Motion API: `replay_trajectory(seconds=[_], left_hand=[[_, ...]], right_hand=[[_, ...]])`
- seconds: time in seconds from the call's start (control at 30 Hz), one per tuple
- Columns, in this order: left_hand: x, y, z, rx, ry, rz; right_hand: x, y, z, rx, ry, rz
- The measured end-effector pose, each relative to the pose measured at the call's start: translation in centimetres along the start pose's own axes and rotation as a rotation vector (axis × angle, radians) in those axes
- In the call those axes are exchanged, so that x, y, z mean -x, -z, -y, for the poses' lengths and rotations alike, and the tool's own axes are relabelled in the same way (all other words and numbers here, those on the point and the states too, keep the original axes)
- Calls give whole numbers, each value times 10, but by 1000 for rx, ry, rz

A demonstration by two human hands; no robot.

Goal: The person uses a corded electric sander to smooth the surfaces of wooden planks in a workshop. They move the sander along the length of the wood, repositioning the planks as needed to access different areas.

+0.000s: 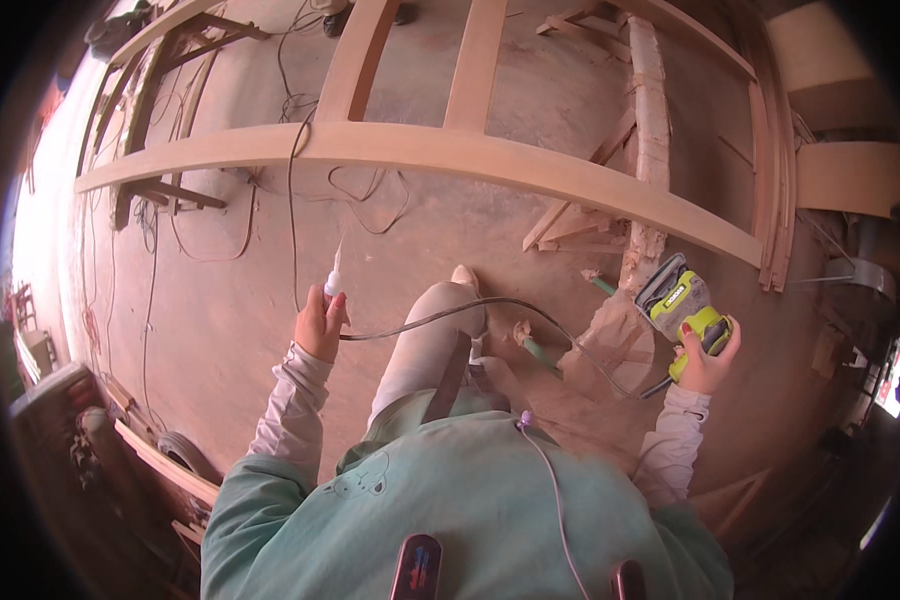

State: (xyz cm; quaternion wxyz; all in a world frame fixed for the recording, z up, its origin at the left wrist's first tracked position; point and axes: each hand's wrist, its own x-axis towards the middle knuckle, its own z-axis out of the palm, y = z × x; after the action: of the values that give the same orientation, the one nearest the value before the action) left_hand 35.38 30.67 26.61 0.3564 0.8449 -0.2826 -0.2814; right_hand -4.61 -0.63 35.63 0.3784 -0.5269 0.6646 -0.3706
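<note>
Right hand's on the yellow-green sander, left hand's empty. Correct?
The left hand isn't empty: the head view shows it holding a small white-topped bottle with a pointed nozzle. The right hand is on the yellow-green sander.

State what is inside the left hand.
The left hand holds a white bottle-like item, its thin tip pointing away from the wearer. The hand covers its lower part. A dark cable meets the hand; the palm is hidden.

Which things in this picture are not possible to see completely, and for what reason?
Head view:
Lower part of the small bottle: hidden by the left hand.
Grip of the sander: partly covered by the right hand.
Far end of the wooden frame: cut off by the top edge.
Other person above the shoes: cut off likewise.
</note>
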Motion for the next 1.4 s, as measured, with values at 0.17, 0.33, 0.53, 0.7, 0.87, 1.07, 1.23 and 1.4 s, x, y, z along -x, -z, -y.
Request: replay_trajectory(seconds=[0.17, 0.33, 0.53, 0.7, 0.87, 1.07, 1.23, 1.4], left_hand=[[-32, 18, 0, -51, 21, 107], [-114, 30, 19, -25, -31, 136], [-188, 61, 36, 65, 52, 300], [-200, 134, 82, 21, 206, 244], [-200, 172, 87, 99, 280, 53], [-214, 140, 62, 138, 284, -82], [-207, 149, 47, 171, 303, -49], [-201, 164, 61, 149, 316, -63]], right_hand=[[27, -27, -4, 84, -81, 27], [18, -132, -1, 236, 234, 80], [14, -299, 31, 466, 341, 231], [23, -375, 58, 558, 288, 325], [7, -413, 76, 623, 194, 273], [-79, -496, 121, 726, 257, 307], [-112, -509, 131, 764, 283, 356], [-44, -449, 100, 745, 258, 412]])
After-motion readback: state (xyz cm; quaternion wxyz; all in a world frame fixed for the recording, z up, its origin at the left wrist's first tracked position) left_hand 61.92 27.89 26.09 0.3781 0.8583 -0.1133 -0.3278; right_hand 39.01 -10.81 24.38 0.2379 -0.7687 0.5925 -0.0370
